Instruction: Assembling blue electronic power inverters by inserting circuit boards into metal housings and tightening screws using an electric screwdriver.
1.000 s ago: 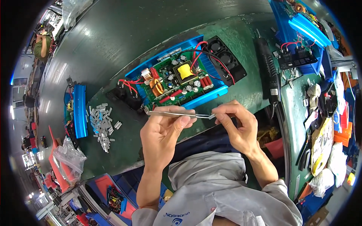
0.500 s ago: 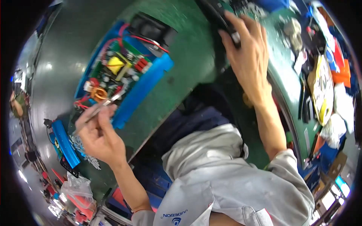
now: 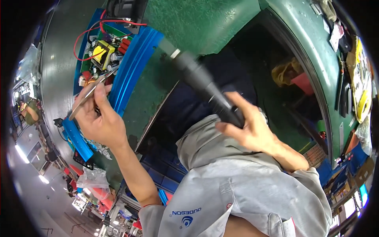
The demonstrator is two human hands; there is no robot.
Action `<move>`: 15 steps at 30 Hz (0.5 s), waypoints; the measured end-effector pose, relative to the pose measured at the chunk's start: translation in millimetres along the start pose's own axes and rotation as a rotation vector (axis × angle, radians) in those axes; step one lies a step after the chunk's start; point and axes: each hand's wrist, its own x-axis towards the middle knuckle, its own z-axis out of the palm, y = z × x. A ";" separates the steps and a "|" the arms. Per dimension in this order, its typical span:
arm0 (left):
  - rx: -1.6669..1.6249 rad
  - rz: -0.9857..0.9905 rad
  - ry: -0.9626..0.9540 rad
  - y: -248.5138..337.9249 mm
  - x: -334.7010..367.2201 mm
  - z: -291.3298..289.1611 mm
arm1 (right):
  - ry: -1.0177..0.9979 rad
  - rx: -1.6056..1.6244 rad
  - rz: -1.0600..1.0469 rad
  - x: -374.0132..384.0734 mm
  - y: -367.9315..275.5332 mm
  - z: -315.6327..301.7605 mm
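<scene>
My left hand (image 3: 100, 118) is closed on slim metal tweezers (image 3: 87, 96), whose tips reach over the near end of a circuit board. That board, with a yellow transformer (image 3: 103, 53), red parts and capacitors, sits in a blue metal housing (image 3: 134, 65). Red wires (image 3: 79, 43) loop from the board toward a black fan (image 3: 125, 10) at the far end. My right hand (image 3: 254, 128) grips the rear of a black electric screwdriver (image 3: 205, 85). Its front end is smeared by motion and points at the housing's right wall, apart from it.
A second blue housing (image 3: 77, 138) lies beyond my left hand, with small pale parts and a clear plastic bag (image 3: 92, 179) close by. Green worktop (image 3: 197, 23) extends past the housing. At the right bench are black-handled tools (image 3: 344, 87) and a yellow-and-white bag (image 3: 359, 79).
My right hand has come from the far side of the bench toward me, carrying the screwdriver, now swung toward the housing. The left hand keeps the tweezers over the board. The whole view has shifted.
</scene>
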 end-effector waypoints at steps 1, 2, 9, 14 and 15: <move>0.026 -0.009 0.006 0.5 0.0 0.9 | -0.032 -0.026 -0.083 0.6 3.1 7.4; 0.051 -0.017 0.014 1.2 0.1 2.6 | -0.029 -0.046 -0.145 2.5 9.2 15.3; 0.055 -0.028 0.027 -0.5 -3.0 5.8 | -0.072 -0.095 -0.168 8.6 8.0 25.9; 0.056 -0.020 0.040 -0.8 -3.8 7.6 | -0.063 -0.071 -0.201 11.3 9.8 29.7; 0.049 -0.030 0.040 -1.0 -4.2 9.0 | -0.073 -0.053 -0.158 11.7 8.3 28.3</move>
